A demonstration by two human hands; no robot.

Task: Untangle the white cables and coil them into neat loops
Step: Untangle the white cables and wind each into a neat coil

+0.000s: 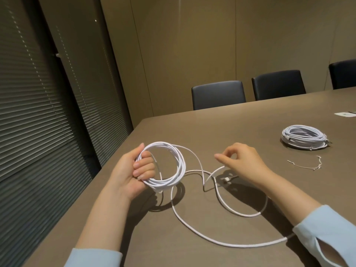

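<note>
Our left hand (134,168) is gripping the round white coil (165,166). Our right hand (242,160) is seemingly pinching its loose strand (215,173), fingers hiding the contact.

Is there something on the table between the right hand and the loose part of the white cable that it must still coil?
Nothing visible. The right hand hovers just above the loose cable; only bare table lies around it. The finished coil sits farther away.

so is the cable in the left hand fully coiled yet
Partly coiled: the left hand grips several loops of the white cable, but its loose tail trails across the table.
</note>
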